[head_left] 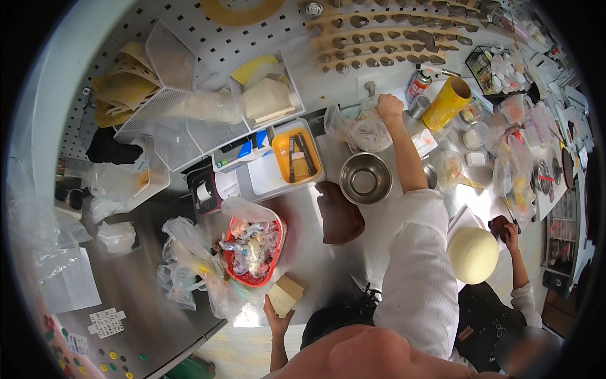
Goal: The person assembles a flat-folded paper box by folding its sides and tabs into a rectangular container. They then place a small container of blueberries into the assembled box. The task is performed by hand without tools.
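My left hand [276, 319], low in the picture, holds a small cream-coloured box [286, 295] with an open flap near the table's front edge. My right arm, in a white striped sleeve, reaches far across the steel table. At its end my right hand [390, 106] is closed beside a clear plastic bag [371, 134]. What those fingers grip, if anything, is hidden. Just nearer stands a steel bowl [365, 179], with a dark brown curved piece [341, 215] lying to its left.
A red basket [276, 259] of wrapped bits stands left of centre. Behind it sits an orange tray [310, 136] with brushes. To my right, a co-worker's hand [510, 232] holds something dark beside a pale round cake [473, 256]. A yellow roll [447, 104] stands at the back.
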### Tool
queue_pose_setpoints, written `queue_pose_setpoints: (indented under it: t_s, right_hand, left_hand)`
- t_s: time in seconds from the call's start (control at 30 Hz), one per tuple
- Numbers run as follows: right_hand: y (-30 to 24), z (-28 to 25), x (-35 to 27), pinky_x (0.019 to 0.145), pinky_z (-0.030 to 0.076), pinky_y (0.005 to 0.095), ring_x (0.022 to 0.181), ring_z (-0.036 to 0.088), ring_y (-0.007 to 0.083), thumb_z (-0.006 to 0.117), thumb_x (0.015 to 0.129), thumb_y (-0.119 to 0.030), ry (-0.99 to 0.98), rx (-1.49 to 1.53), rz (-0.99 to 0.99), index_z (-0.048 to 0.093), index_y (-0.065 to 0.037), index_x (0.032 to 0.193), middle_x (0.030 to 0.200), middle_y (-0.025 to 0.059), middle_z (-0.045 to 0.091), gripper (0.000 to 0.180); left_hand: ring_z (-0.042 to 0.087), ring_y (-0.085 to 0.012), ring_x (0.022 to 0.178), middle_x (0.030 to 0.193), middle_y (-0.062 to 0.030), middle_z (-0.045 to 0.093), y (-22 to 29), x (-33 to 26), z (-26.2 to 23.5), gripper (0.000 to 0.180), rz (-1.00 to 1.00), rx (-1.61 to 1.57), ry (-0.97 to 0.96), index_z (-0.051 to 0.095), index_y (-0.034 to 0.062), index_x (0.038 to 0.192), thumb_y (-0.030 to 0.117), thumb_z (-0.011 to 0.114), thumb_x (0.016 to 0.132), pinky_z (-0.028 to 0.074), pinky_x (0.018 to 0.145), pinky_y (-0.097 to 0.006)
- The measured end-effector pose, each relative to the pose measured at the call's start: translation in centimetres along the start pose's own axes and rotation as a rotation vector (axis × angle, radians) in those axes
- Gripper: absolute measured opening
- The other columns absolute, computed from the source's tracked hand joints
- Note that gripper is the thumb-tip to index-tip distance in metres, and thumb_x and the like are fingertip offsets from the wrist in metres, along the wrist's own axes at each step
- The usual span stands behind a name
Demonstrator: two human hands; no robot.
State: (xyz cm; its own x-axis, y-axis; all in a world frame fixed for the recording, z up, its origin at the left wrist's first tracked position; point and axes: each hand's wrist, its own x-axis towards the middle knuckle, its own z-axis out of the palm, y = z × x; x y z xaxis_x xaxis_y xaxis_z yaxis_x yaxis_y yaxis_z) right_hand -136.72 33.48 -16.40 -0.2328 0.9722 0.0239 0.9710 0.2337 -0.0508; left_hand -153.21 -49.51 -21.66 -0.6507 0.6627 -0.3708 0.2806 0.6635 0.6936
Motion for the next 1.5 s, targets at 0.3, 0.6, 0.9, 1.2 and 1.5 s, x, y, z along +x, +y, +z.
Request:
queue_pose_setpoints:
  t_s: [0.3, 0.6, 0.9, 1.2, 1.5]
  right_hand:
    - [1.5, 1.7, -0.5, 0.092, 0.059, 0.0436, 0.109, 0.072, 0.0309, 0.059, 0.093, -0.016, 0.024, 0.146, -0.263, 0.079, -0.012, 0.1, 0.115, 0.0118, 0.075, 0.022]
    - [-0.1, 4.7, 2.1, 0.091, 0.059, 0.0445, 0.106, 0.073, 0.0314, 0.054, 0.097, -0.023, -0.103, -0.028, -0.147, 0.079, -0.013, 0.103, 0.113, 0.0115, 0.076, 0.027]
    - [1.7, 5.7, 3.0, 0.087, 0.059, 0.0486, 0.096, 0.073, 0.0388, 0.063, 0.087, -0.027, -0.213, 0.539, -0.26, 0.08, -0.017, 0.096, 0.104, 0.0159, 0.076, 0.022]
    - [-0.9, 3.8, 1.8, 0.085, 0.059, 0.0468, 0.099, 0.075, 0.0318, 0.063, 0.089, -0.024, -0.086, 0.059, -0.109, 0.079, -0.013, 0.1, 0.105, 0.0133, 0.078, 0.023]
    - [-1.4, 3.5, 1.1, 0.088, 0.058, 0.0456, 0.104, 0.075, 0.0311, 0.062, 0.091, -0.022, -0.095, -0.004, -0.194, 0.079, -0.013, 0.1, 0.108, 0.014, 0.077, 0.021]
  left_hand:
    - [0.046, -0.0427, 0.131, 0.143, -0.0233, 0.045, 1.3, -0.2, 0.2, 0.129, 0.019, -0.028, 0.029, 0.02, 0.0037, 0.163, 0.004, 0.096, 0.058, 0.046, 0.105, -0.051]
    - [0.046, -0.0431, 0.132, 0.144, -0.0239, 0.046, 0.7, -0.8, 0.7, 0.13, 0.067, -0.021, 0.097, 0.019, 0.0041, 0.164, 0.007, 0.096, 0.059, 0.046, 0.106, -0.052]
    - [0.047, -0.0428, 0.131, 0.142, -0.024, 0.046, 1.4, -0.9, 0.9, 0.13, 0.114, 0.004, 0.133, 0.02, 0.0024, 0.163, 0.008, 0.097, 0.059, 0.047, 0.104, -0.051]
    - [0.048, -0.0416, 0.131, 0.143, -0.0243, 0.046, 2.4, -0.7, 0.5, 0.129, -0.011, 0.036, 0.1, 0.02, 0.0015, 0.163, 0.007, 0.097, 0.06, 0.047, 0.104, -0.05]
    - [0.049, -0.0417, 0.13, 0.143, -0.0242, 0.046, 2.7, -1.2, 0.7, 0.128, 0.038, -0.01, 0.1, 0.019, 0.0019, 0.163, 0.008, 0.096, 0.061, 0.047, 0.104, -0.049]
